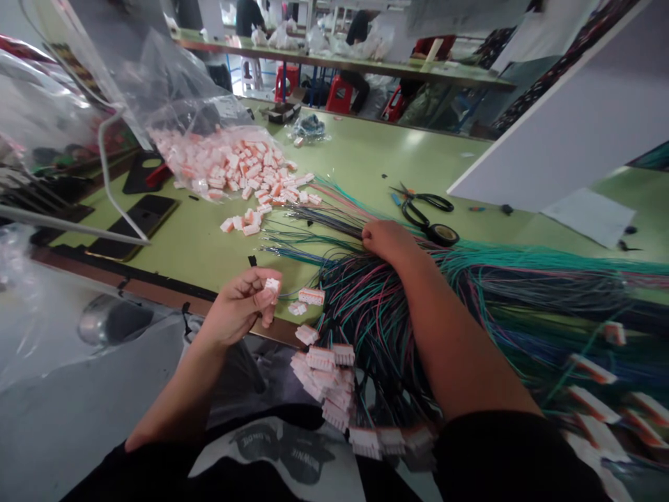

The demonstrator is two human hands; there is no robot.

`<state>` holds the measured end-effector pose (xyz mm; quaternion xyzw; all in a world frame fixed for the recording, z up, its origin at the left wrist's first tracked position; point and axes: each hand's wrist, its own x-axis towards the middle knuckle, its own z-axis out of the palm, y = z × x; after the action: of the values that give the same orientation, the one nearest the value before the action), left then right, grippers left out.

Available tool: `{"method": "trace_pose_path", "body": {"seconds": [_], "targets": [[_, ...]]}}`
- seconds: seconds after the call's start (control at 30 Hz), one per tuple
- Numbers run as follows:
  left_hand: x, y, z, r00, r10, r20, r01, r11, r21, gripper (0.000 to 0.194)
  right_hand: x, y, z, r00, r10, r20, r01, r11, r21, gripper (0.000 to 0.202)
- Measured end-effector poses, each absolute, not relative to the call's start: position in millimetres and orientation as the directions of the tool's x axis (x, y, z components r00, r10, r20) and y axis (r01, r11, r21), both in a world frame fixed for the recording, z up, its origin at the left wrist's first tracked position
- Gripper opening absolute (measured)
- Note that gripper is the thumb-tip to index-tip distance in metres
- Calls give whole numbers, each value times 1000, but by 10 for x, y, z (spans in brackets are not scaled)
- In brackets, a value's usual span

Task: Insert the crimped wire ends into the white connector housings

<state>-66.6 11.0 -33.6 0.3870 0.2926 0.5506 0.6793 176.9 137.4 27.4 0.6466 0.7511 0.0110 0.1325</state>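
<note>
When 12 o'clock is taken as the far side of the table (360, 150), the governing relation is that between the connector (272, 285) in the left hand (245, 303) and the tips (267, 249) of the wires (376, 293). Left grip: thumb and fingers pinch the connector near the table's near edge. Its long axis cannot be told, because the fingers cover part of it. Right grip: the right hand (389, 240) lies on the wires, just past 2 o'clock from the connector, fingers curled; the fingertips are hidden, so whether they pinch a wire cannot be told. From this hand the dark wires (339, 222) run lengthwise toward 10 o'clock, free tips outward. The nearest tips, on the blue wires (303, 256), lie at 12 o'clock from the connector, near but apart; the left hand is the nearer to these. A pile (261, 171) of connectors lies farther out at 12 o'clock from the left hand. More connectors (329, 380) cluster between 4 and 5 o'clock from it. The scissors (412, 197) lie between 1 and 2 o'clock from the right hand; the tape (443, 233), just beside the scissors, lies at 3 o'clock.
</note>
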Motion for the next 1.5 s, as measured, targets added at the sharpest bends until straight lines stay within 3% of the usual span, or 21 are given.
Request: {"method": "trace_pose_path", "body": {"seconds": [0.47,0.73,0.9,1.0,1.13,1.23,1.4,1.5], "targets": [[-661,112,-331,216,976,26,-528,95,844,21,1671,1310,265,-219,962,-163,907,262,329,33],[-642,167,-311,168,986,-9,-569,105,816,25,1671,1344,221,-200,974,-106,927,223,302,31],[-641,210,-344,175,984,-9,-604,115,788,28,1737,1397,226,-23,999,39,990,17,141,27],[-651,225,-352,196,981,8,-630,120,767,29,1746,1418,222,21,996,91,1000,-19,-19,28],[-668,235,-342,209,978,8,-643,131,755,29,1667,1375,218,-109,991,73,946,126,-300,32],[-678,237,-333,207,978,14,-636,124,761,27,1530,1276,230,-253,959,124,853,282,-439,30],[-676,236,-322,210,978,20,-641,123,757,26,1329,1116,237,-400,897,189,731,437,-524,26],[-671,230,-323,220,975,13,-649,137,748,27,1333,1137,210,-352,902,249,739,431,-518,26]]}}
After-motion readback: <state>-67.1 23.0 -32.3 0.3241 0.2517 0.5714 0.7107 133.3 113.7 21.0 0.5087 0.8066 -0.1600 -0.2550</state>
